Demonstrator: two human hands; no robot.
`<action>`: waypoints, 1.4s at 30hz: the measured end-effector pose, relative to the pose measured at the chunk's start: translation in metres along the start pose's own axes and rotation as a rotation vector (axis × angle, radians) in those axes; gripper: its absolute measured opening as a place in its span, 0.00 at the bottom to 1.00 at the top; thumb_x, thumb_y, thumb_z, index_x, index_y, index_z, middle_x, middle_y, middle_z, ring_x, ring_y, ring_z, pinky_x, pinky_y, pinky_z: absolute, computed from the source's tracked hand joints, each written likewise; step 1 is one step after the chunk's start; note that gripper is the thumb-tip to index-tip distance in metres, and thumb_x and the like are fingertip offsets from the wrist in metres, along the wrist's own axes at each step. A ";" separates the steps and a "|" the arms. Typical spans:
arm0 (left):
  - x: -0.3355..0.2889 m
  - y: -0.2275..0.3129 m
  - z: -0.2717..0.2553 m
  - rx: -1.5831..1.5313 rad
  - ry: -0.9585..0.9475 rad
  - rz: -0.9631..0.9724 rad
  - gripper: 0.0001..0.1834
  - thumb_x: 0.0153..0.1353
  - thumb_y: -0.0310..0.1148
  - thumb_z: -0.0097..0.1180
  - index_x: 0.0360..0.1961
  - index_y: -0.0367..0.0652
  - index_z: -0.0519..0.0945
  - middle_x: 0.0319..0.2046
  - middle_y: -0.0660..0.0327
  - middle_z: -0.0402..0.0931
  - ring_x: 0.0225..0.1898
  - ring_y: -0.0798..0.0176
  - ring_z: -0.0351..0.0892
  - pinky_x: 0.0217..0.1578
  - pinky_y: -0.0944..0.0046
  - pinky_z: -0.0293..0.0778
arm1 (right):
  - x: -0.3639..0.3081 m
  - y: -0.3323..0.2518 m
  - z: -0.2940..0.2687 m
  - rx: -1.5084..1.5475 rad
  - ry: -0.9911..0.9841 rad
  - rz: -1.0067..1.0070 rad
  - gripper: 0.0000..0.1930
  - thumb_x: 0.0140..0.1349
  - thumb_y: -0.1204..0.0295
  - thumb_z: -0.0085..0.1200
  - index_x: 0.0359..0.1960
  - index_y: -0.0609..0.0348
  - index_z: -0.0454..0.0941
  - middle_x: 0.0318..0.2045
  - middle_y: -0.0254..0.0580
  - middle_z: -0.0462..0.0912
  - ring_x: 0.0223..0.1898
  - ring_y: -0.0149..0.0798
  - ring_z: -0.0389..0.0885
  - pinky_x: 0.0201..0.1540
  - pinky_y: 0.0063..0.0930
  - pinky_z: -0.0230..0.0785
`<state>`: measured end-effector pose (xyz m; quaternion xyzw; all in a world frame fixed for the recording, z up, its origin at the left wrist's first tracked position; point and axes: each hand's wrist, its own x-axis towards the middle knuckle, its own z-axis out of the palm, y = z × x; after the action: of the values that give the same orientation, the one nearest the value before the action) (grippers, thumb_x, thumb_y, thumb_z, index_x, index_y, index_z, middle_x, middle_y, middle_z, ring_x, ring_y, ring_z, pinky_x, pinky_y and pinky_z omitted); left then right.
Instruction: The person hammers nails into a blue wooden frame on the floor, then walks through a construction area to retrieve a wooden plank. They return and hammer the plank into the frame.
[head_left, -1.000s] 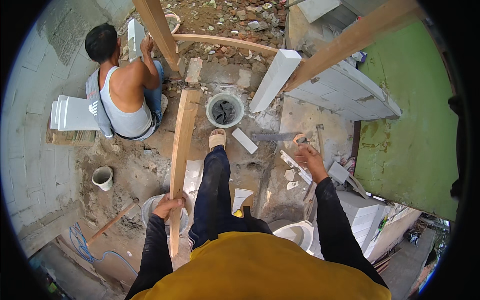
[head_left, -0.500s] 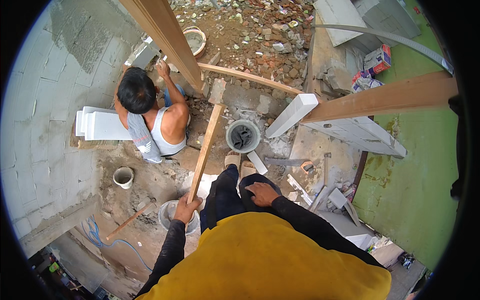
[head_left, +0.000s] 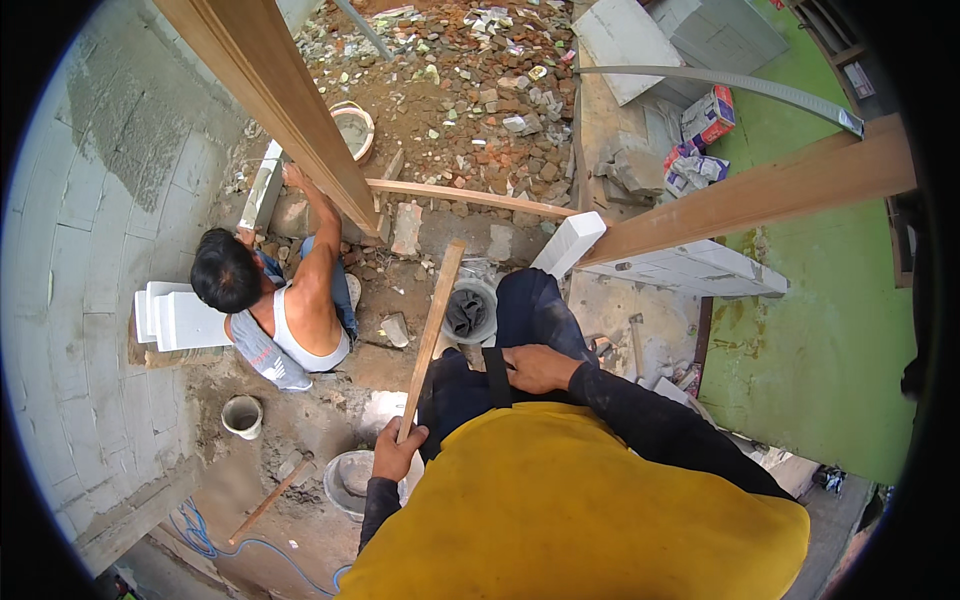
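Observation:
A long wooden batten (head_left: 436,330) slants up and away from my left hand (head_left: 398,448), whose fingers are wrapped round its near end. My right hand (head_left: 542,368) lies against my raised right thigh. A black strap (head_left: 497,377) hangs down beside it and covers its fingertips, so whether it grips anything is hidden. Beyond my legs stands a grey bucket (head_left: 470,310) with dark contents. Below the batten, to the left of my left hand, is a mortar-stained tub (head_left: 348,482).
On the left a person (head_left: 312,320) squats, a hand at a white block (head_left: 263,188). A wooden post (head_left: 290,110) rises there, with a low wooden crosspiece (head_left: 470,197) running right to an upright white block (head_left: 572,242). A hammer (head_left: 270,500) and blue hose (head_left: 200,535) lie lower left.
My right knee has risen and moved forward. My right hand has shifted from the knee to the thigh, beside the strap. The batten has swung slightly right. The squatting person leans farther left.

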<state>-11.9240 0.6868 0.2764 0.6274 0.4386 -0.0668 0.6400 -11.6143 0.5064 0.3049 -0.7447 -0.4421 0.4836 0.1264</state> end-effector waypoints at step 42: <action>0.570 0.612 0.072 -0.133 0.354 -0.413 0.23 0.63 0.54 0.66 0.30 0.44 0.79 0.19 0.63 0.75 0.18 0.67 0.74 0.21 0.65 0.70 | 0.207 0.508 -0.565 1.296 -0.088 1.096 0.23 0.72 0.49 0.56 0.56 0.53 0.83 0.51 0.45 0.89 0.45 0.46 0.88 0.45 0.50 0.82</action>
<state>-11.1547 1.0146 0.3518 0.4831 0.6656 -0.0564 0.5661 -10.8427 0.5101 0.1489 -0.6145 0.3412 0.6626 0.2587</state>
